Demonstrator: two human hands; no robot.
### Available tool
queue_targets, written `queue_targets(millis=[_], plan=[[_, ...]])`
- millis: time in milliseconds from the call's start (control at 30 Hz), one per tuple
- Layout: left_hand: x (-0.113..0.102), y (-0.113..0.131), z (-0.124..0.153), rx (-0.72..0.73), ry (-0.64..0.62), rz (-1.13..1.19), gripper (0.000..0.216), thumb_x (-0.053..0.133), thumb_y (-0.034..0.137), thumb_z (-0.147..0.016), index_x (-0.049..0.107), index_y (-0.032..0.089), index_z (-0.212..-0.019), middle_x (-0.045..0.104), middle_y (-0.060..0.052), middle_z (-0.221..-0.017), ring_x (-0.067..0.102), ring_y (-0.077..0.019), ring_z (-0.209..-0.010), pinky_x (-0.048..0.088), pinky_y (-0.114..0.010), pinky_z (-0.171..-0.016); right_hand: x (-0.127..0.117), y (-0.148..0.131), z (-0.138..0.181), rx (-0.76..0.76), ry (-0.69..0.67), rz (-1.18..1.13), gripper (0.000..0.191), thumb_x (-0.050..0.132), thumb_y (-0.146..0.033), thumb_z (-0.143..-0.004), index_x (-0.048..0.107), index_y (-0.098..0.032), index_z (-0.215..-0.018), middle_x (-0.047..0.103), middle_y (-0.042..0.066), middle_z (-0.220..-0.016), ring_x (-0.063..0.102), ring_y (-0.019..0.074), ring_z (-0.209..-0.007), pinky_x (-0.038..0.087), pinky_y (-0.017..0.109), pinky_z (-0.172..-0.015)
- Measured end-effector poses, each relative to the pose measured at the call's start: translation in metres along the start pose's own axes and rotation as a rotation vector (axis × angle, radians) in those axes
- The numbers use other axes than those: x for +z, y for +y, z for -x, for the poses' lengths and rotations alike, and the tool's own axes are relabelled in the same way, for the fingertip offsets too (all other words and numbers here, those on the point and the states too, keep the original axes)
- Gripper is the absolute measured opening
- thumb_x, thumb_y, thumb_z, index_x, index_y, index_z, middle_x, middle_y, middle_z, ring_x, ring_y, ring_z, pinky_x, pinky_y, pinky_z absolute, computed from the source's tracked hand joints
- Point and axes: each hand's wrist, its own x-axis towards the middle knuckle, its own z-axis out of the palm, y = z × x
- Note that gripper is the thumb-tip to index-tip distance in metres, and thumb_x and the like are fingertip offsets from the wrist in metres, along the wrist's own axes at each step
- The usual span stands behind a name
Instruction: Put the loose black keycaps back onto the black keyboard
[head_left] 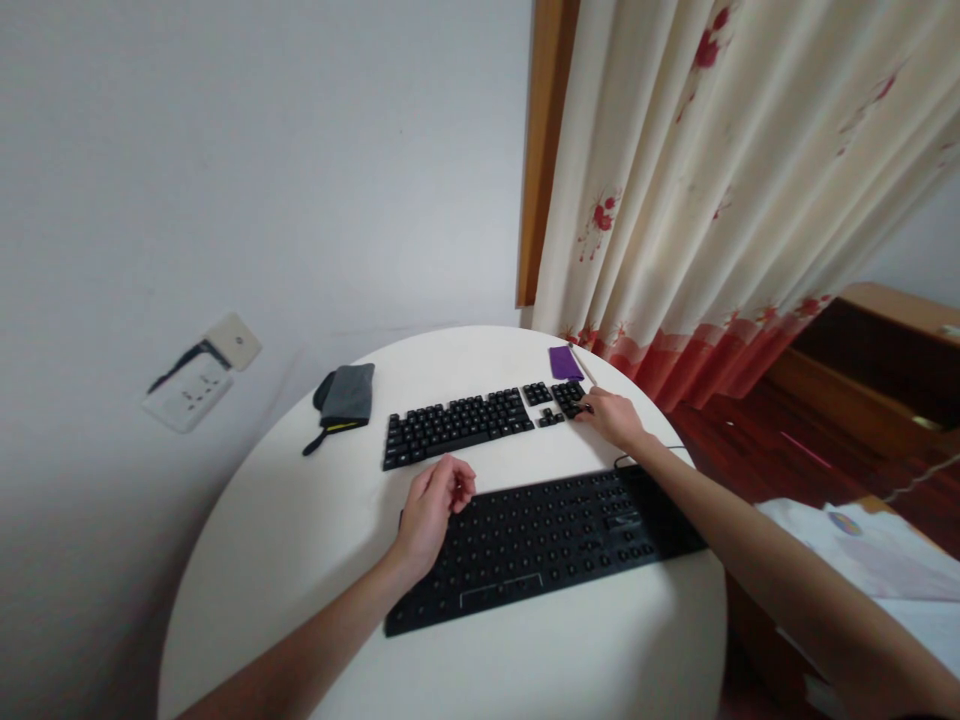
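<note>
On a round white table [300, 540] lies a black keyboard frame [555, 535] with its keycaps off, bare switches showing. Behind it lie several black keycaps [457, 425] laid out in keyboard order. My left hand [433, 505] rests over the frame's left end, fingers loosely curled, and I see nothing in them. My right hand [611, 415] reaches to the right-hand group of keycaps [566, 397], fingertips pinched on one of them.
A grey pouch with a black strap [343, 398] lies at the table's back left. A purple cloth [565, 362] and a thin stick lie at the back right. A wall socket [196, 380], a floral curtain [712, 200] and wooden furniture [862, 350] surround the table.
</note>
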Motion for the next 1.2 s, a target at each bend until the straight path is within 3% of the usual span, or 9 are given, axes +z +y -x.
queue_targets(millis=[333,400,533,667,767,933,1200], plan=[[-0.002,-0.003,-0.001,-0.014,0.005,0.023,0.040,0.056,0.052,-0.087,0.059,0.014,-0.074,0.054,0.000,-0.062,0.044,-0.0096,-0.054,0.031,-0.021,-0.048,-0.004,-0.002,0.004,0.003,0.071,-0.063,0.021,0.057,-0.040,-0.090,0.069,-0.022,-0.095,0.066,0.005,-0.101,0.061,0.0181,-0.085,0.038,0.026,-0.069],[-0.002,-0.002,-0.001,-0.010,0.010,0.020,0.040,0.056,0.052,-0.086,0.059,0.014,-0.073,0.054,0.000,-0.062,0.044,-0.0098,-0.054,0.031,-0.021,-0.049,-0.012,0.005,0.009,0.047,0.181,-0.188,0.029,0.050,-0.042,-0.093,0.069,-0.019,-0.092,0.066,0.007,-0.097,0.061,0.0185,-0.082,0.040,0.027,-0.071],[-0.002,0.000,-0.001,0.002,0.015,-0.009,0.041,0.057,0.053,-0.085,0.060,0.015,-0.073,0.054,0.000,-0.062,0.045,-0.0106,-0.054,0.032,-0.022,-0.048,-0.037,0.027,0.035,0.218,0.473,-0.648,0.051,0.031,-0.048,-0.097,0.068,-0.015,-0.086,0.065,0.008,-0.079,0.059,0.0195,-0.075,0.044,0.030,-0.071],[-0.001,-0.001,0.000,-0.002,0.002,-0.060,0.040,0.055,0.052,-0.086,0.061,0.015,-0.072,0.055,0.000,-0.062,0.045,-0.0109,-0.054,0.033,-0.022,-0.049,-0.059,0.042,0.090,0.284,0.580,-0.823,0.059,0.023,-0.055,-0.098,0.067,-0.018,-0.084,0.065,0.007,-0.080,0.059,0.0190,-0.078,0.044,0.030,-0.072],[0.000,-0.002,0.000,0.007,-0.010,-0.100,0.039,0.054,0.050,-0.087,0.061,0.015,-0.072,0.057,-0.001,-0.062,0.047,-0.0121,-0.056,0.034,-0.023,-0.050,-0.058,0.042,0.139,0.397,0.536,-0.878,0.060,0.023,-0.059,-0.096,0.064,-0.019,-0.079,0.061,0.006,-0.072,0.055,0.0170,-0.065,0.042,0.028,-0.059],[0.001,-0.004,-0.001,0.020,-0.013,-0.141,0.038,0.055,0.050,-0.086,0.062,0.015,-0.072,0.057,-0.002,-0.062,0.048,-0.0135,-0.058,0.036,-0.023,-0.051,-0.033,0.038,0.200,0.557,0.366,-0.920,0.047,0.041,-0.058,-0.091,0.058,-0.021,-0.068,0.049,0.000,-0.054,0.042,0.0139,-0.048,0.032,0.025,-0.045],[0.001,-0.007,-0.002,0.046,-0.019,-0.173,0.037,0.055,0.049,-0.087,0.062,0.015,-0.072,0.057,-0.002,-0.063,0.048,-0.0139,-0.058,0.036,-0.024,-0.052,-0.016,0.035,0.218,0.545,0.276,-0.979,0.048,0.038,-0.056,-0.092,0.057,-0.020,-0.066,0.043,-0.003,-0.048,0.039,0.0127,-0.045,0.030,0.025,-0.046]])
